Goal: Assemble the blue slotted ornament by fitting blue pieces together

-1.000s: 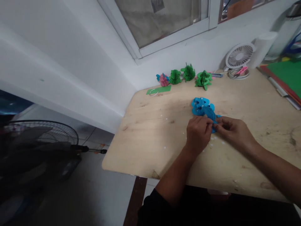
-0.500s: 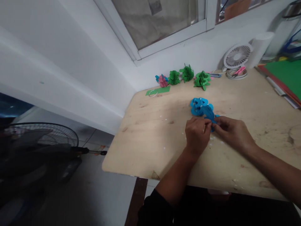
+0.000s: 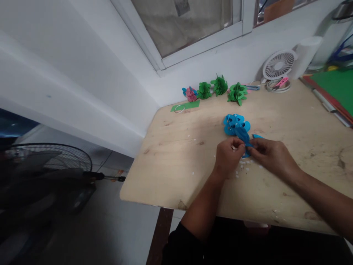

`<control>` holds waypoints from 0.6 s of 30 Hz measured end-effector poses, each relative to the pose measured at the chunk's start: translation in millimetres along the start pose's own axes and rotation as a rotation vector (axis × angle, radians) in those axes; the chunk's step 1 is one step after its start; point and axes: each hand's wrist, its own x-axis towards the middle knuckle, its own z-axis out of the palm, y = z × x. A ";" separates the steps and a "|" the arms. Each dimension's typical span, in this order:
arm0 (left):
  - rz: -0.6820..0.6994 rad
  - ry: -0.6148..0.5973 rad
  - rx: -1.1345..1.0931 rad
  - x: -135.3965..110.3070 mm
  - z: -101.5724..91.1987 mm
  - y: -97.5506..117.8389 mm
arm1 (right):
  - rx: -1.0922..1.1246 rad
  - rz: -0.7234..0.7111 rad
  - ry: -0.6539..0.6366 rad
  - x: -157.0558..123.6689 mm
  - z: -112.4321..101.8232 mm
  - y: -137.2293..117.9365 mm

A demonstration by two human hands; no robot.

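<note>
Between my two hands is a blue paper piece [image 3: 241, 134], tilted up from the tabletop. My left hand [image 3: 229, 154] is closed in a pinch at its lower left side, with a small pale bit showing between the fingers. From the right, my right hand [image 3: 271, 154] pinches the piece's lower edge. Just beyond stands a cluster of blue paper petals [image 3: 233, 120]. A flat blue paper scrap [image 3: 257, 136] lies by my right fingers. Small white bits [image 3: 242, 167] are scattered on the wood below my hands.
Green paper flowers [image 3: 220, 85] and a pink-and-blue one [image 3: 191, 94] line the wall. A green strip [image 3: 193, 105] carries a ring. A small white fan [image 3: 279, 65], tape rolls with pink-handled scissors [image 3: 281, 84], and coloured paper sheets [image 3: 335, 86] occupy the back right.
My left hand has shifted slightly left and down, turning so its fingers show more. The blue piece has moved a little left, uncovering the blue scrap and more white bits.
</note>
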 end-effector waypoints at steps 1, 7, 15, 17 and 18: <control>-0.054 -0.031 -0.090 1.8 -0.3 -2.8 | 0.052 0.014 -0.018 0.5 -0.1 0.6; -0.122 -0.049 -0.233 4.7 -0.7 -8.2 | 0.211 0.074 -0.061 3.5 -0.3 4.5; 0.284 0.076 0.345 -4.5 -1.4 5.1 | 0.063 0.039 -0.006 1.4 -3.4 -1.1; 0.376 0.082 0.458 -4.3 0.5 2.6 | -0.007 0.028 0.013 0.8 -2.8 -1.3; 0.413 0.086 0.503 -4.1 1.5 1.1 | -0.039 0.022 0.021 0.6 -2.2 -0.9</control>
